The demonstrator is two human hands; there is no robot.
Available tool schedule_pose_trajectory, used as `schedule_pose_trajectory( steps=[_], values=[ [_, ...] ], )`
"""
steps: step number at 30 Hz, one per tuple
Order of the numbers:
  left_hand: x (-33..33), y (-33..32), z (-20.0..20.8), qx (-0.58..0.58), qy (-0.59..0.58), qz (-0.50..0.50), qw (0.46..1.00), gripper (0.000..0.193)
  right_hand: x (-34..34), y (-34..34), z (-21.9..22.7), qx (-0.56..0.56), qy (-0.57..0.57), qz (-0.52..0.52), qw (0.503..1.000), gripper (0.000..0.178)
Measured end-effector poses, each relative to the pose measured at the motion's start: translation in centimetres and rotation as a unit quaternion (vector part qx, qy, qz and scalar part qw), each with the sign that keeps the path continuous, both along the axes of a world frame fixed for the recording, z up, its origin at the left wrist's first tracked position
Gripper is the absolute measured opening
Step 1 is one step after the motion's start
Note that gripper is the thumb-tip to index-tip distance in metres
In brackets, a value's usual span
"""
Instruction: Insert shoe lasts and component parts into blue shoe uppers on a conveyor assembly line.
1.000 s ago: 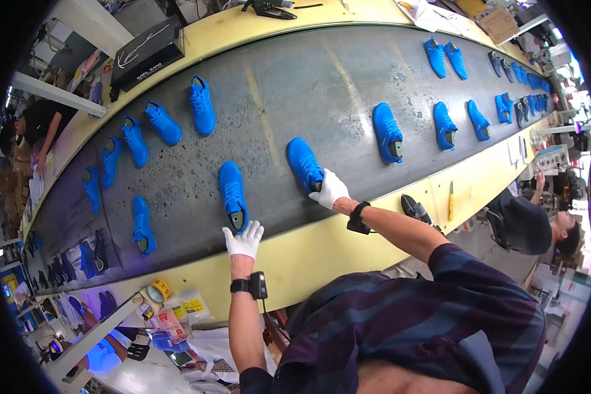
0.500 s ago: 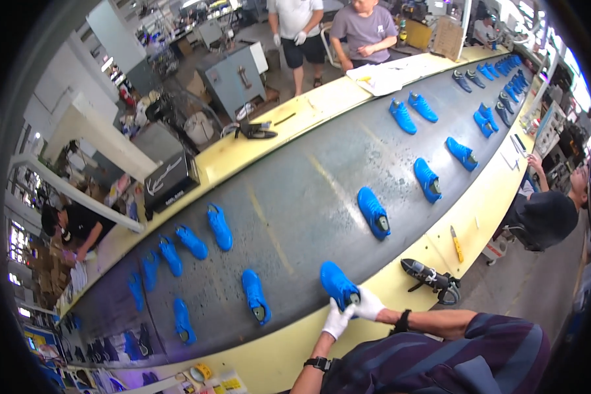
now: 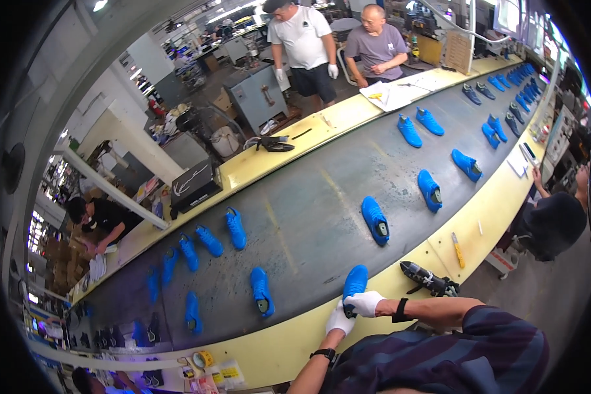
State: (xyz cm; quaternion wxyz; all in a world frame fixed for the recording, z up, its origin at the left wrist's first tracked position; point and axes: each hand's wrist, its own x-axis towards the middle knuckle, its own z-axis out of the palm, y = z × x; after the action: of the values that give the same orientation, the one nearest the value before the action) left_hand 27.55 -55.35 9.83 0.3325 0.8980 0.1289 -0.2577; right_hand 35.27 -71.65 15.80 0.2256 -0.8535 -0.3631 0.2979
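Observation:
A bright blue sneaker [image 3: 355, 280] is in my two white-gloved hands at the near edge of the dark belt, its toe pointing away from me. My right hand [image 3: 365, 304] closes over the shoe's opening near the heel. Below and to the left, my left hand [image 3: 339, 319] grips the heel end from the near side; its fingers are partly hidden. Another blue sneaker [image 3: 375, 220] lies on the belt farther off, and one more blue sneaker [image 3: 261, 293] lies to the left.
Several more shoes stand along the belt [image 3: 308, 223]. On the yellow near ledge lie a black handheld tool [image 3: 429, 278] and a yellow-handled cutter [image 3: 458, 250]. A black shoebox [image 3: 196, 189] sits on the far ledge. Co-workers are across the belt and at the right.
The held sneaker has swung from pointing up-left to pointing nearly straight away, slightly rightward. My right hand has moved over its opening. The view has tilted upward.

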Motion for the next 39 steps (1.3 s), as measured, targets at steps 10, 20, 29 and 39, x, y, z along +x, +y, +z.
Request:
schedule_pose_trajectory(
  steps=[10, 20, 29, 39],
  values=[
    [-0.3, -1.1, -0.7, 0.035, 0.052, 0.051, 0.997, 0.066, 2.6, 1.9, -0.6, -0.011, -0.046, 0.133, 0.99, 0.024],
    [-0.7, -1.0, -0.7, 0.034, 0.034, 0.042, 0.998, 0.067, 3.8, 3.0, 1.2, -0.103, -0.057, 0.225, 0.967, 0.035],
    [-0.4, -1.2, 1.4, -0.001, 0.04, 0.062, 0.997, 0.061, 3.3, 3.9, -4.5, -0.073, -0.036, 0.156, 0.984, 0.027],
    [0.0, -1.4, -3.5, 0.04, 0.062, 0.035, 0.997, 0.058, 1.3, 3.5, -2.3, -0.137, -0.039, 0.099, 0.985, 0.023]
  ],
)
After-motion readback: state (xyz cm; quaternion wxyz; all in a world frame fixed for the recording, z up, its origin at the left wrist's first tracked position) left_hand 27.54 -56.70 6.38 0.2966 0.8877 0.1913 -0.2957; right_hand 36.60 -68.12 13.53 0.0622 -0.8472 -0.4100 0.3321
